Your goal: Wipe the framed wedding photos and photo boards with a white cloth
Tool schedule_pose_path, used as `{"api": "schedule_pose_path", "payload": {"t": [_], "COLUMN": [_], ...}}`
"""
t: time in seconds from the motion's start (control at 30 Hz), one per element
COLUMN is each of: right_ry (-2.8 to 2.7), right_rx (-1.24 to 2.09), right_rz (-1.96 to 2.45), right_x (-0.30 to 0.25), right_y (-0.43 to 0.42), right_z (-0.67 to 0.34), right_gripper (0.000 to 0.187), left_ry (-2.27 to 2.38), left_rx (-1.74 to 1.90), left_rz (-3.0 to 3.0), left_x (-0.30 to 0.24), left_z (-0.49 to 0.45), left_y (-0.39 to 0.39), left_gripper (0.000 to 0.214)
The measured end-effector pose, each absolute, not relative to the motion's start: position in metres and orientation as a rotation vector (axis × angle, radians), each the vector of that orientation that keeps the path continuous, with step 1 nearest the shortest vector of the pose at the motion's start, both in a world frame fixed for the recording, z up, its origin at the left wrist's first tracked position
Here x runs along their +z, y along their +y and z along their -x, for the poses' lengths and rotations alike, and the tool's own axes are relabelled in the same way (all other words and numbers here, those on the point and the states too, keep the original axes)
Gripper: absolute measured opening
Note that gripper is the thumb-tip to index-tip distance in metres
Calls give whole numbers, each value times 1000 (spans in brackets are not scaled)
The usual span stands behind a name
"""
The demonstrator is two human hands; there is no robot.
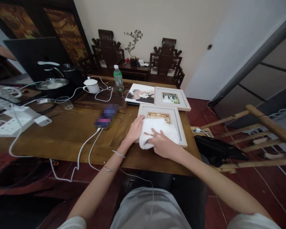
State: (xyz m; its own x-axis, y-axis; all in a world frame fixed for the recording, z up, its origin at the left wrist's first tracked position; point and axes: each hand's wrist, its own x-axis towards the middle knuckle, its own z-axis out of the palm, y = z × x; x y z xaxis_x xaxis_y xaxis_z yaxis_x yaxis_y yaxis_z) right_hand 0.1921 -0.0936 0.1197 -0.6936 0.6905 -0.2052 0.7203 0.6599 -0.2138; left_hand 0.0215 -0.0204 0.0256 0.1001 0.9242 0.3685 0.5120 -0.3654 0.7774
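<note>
Where the picture frame [162, 114] lies: flat on the table [66, 133], by its near edge toward the right corner, partly under the fluffy white cloth [168, 129]
Left hand [135, 130]: fingers extended, at the picture frame's left edge beside the cloth
Right hand [163, 144]: fingers spread over the cloth; cannot tell whether they pinch it
Frame handling: probably light, stiff, its front perhaps slippery and fragile; best held by opposite outer edges
Cloth handling: likely soft, light; best taken by a fold
</note>
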Motion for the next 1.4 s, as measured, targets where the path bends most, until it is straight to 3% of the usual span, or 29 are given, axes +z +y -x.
{"api": "schedule_pose_path", "payload": {"t": [0.47, 0.67, 0.97, 1.07, 1.4], "right_ry": [2794, 2718, 2432, 2403, 2496], "right_rx": [291, 348, 482, 502, 224], "right_rz": [-1572, -1595, -1816, -1759, -1454], "right_x": [87, 83, 100, 103, 116], "right_y": [35, 52, 47, 34, -92], "right_z": [-168, -173, -275, -296, -300], "right_gripper": [40, 39, 53, 49, 43], "left_ry": [1383, 1341, 1322, 1330, 1328], "left_rx": [1174, 1165, 1222, 1240, 1201], "left_rz": [-2136, -2214, -2203, -2216, -2208], "left_x": [13, 14, 8, 6, 6], "left_z": [-16, -14, -15, -15, -14], "left_y": [-17, -16, -13, -12, -10], "left_gripper": [45, 37, 41, 42, 44]}}
